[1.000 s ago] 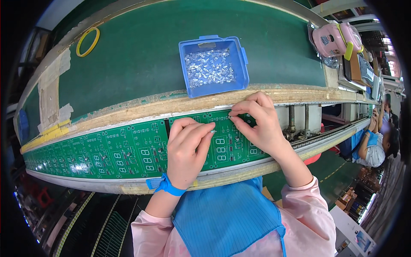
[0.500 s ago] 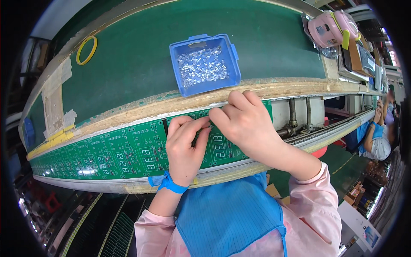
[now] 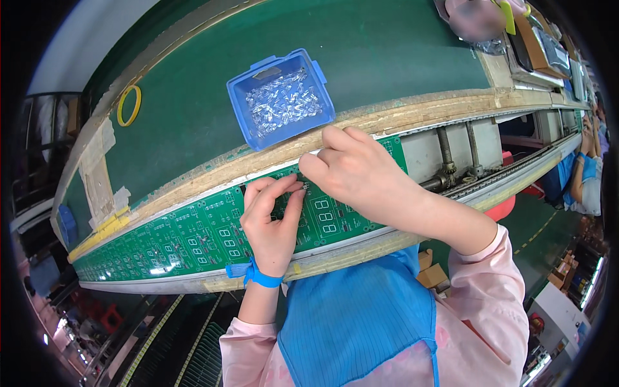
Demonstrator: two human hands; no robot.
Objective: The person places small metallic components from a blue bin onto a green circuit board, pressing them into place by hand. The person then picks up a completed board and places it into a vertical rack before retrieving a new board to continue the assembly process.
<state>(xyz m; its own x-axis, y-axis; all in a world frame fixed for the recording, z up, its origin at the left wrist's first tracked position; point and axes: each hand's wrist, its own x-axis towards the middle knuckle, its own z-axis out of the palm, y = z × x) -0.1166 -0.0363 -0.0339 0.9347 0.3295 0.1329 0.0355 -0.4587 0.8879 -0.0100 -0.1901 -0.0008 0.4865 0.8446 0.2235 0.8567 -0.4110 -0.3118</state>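
Green circuit boards (image 3: 324,227) with white printed digit outlines lie in a row along the rail under my hands. My left hand (image 3: 269,216) is over the board, thumb and forefinger brought together on a tiny part too small to name. Beside it, my right hand (image 3: 356,175) is curled closed at the board's far edge, its fingertips turned down and hidden, so what it holds cannot be seen. Beyond the hands, a blue bin (image 3: 290,137) contains many small clear parts (image 3: 284,103) with thin leads, resembling LEDs.
A worn wooden ledge (image 3: 412,117) separates the rail from the green tabletop (image 3: 387,58). A yellow ring (image 3: 129,106) lies far left. A pink container (image 3: 474,19) and cardboard boxes stand at far right. Another person (image 3: 583,174) sits further along the line.
The whole view has tilted and shifted a little, so the bin appears further left. Both hands remain over the same board, fingers nearly unchanged.
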